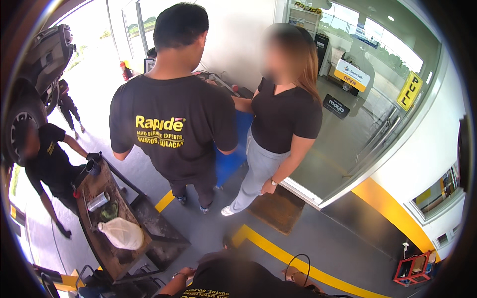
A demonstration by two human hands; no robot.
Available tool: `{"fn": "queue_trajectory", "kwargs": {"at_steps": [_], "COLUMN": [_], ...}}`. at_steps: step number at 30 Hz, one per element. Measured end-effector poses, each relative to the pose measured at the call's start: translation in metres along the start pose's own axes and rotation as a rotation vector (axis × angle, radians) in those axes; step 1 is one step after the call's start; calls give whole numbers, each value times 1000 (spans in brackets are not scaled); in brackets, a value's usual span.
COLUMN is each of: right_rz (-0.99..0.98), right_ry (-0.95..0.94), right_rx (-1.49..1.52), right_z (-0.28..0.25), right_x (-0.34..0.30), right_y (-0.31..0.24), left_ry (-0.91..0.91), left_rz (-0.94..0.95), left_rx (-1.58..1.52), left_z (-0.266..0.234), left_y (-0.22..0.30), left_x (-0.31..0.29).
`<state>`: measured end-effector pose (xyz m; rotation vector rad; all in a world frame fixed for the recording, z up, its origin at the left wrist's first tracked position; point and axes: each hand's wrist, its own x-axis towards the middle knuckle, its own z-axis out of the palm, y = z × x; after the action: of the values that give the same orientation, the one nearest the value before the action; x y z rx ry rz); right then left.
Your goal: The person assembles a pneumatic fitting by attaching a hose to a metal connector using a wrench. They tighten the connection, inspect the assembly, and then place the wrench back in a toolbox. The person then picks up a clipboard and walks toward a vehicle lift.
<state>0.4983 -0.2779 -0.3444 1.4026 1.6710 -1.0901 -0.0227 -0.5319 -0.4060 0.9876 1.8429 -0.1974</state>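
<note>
Beside my dark shirt (pixel 223 278), my left hand (pixel 186 272) hangs low at the bottom edge, with a band on its wrist. Its fingers are too small and blurred to read. My right hand (pixel 294 274) is on the other side of my body, partly hidden, near a thin black cable loop (pixel 304 258). Whether it touches the cable I cannot tell. In front of me stands a person in a black printed shirt (pixel 171 114), back turned. Facing that person is another in a black top (pixel 283 114) and grey trousers, one arm reaching toward a blue-sided stand or table (pixel 231 149).
At left, a worker's gloved hand (pixel 93 157) is at a worn workbench (pixel 117 186) bearing a whitish jug (pixel 121 233), a metal can (pixel 98 201) and a dark cup (pixel 92 167). A vehicle's wheel (pixel 22 124) is behind. Right are a glass door (pixel 367 114), brown mat (pixel 278 208) and red rack (pixel 413 269).
</note>
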Motion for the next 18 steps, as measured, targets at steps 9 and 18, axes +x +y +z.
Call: {"fn": "queue_trajectory", "kwargs": {"at_steps": [9,18], "right_rz": [27,-405], "right_ry": [121,1], "right_rx": [102,-370], "right_z": [-158,-279], "right_x": [68,147], "right_y": [-57,-69], "left_ry": [-81,386], "left_rz": [-125,-242], "left_rx": [15,-389], "left_z": [-199,-223], "left_y": [156,167], "left_x": [76,113]}}
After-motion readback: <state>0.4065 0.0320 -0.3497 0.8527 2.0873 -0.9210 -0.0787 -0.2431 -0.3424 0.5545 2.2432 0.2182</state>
